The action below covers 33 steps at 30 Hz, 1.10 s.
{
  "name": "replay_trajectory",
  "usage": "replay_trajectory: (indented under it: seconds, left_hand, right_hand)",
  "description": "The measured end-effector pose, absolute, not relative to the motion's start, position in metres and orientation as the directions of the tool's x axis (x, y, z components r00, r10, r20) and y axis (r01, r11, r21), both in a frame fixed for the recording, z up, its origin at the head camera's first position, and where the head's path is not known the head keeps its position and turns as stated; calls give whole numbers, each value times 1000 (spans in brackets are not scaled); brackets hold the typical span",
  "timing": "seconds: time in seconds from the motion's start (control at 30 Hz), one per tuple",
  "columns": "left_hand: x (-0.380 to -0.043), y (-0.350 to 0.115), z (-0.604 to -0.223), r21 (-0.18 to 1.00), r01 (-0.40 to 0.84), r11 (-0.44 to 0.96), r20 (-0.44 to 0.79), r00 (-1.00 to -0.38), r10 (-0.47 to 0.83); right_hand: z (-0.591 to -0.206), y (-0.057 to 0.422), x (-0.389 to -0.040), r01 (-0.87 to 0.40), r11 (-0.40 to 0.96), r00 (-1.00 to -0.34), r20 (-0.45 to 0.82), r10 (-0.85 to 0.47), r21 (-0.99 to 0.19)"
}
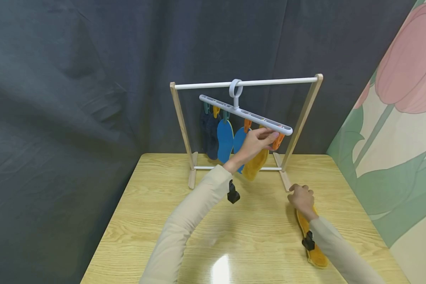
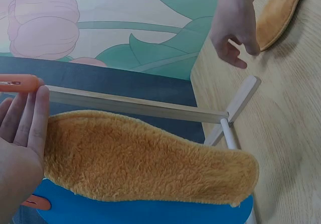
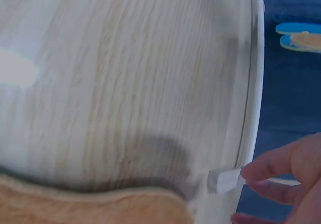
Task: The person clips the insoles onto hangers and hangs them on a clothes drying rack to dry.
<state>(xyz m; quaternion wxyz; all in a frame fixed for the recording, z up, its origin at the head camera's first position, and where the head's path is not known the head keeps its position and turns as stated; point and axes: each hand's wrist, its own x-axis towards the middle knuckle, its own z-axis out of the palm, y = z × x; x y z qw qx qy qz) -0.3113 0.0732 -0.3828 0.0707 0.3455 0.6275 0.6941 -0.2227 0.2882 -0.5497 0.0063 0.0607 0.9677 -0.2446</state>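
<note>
My left hand (image 1: 255, 144) is raised to the right end of a pale blue clip hanger (image 1: 255, 117), pinching an orange clothespin (image 1: 278, 141) there. In the left wrist view, its fingertips meet that orange clothespin (image 2: 20, 83). Just below hangs a fuzzy yellow-brown insole (image 2: 150, 153), with a blue insole (image 2: 150, 211) behind it. Over the table at the right, my right hand (image 1: 303, 200) has its fingers loosely bent and holds nothing. Beneath that wrist lies another fuzzy yellow-brown insole (image 1: 318, 258), partly hidden by the arm.
The hanger hooks over the white top bar (image 1: 280, 82) of a wooden-legged rack (image 1: 182, 126). More blue insoles (image 1: 225, 140) and dark fuzzy insoles (image 1: 210, 136) hang from its left half. A dark curtain (image 1: 92, 79) stands behind the wooden table (image 1: 156, 197); a flower-painted wall (image 1: 394, 157) borders the right.
</note>
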Motion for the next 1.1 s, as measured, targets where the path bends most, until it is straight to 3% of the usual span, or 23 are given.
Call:
replay_trajectory:
  seconds: [0.53, 1.1]
  left_hand:
    - [-299, 70, -371, 929, 309, -204, 370, -739, 564]
    - [-290, 70, -357, 943, 307, -133, 319, -708, 631]
  right_hand:
    - [-569, 312, -214, 289, 834, -946, -273, 174, -471]
    - [-570, 318, -214, 286, 853, -952, -227, 203, -437]
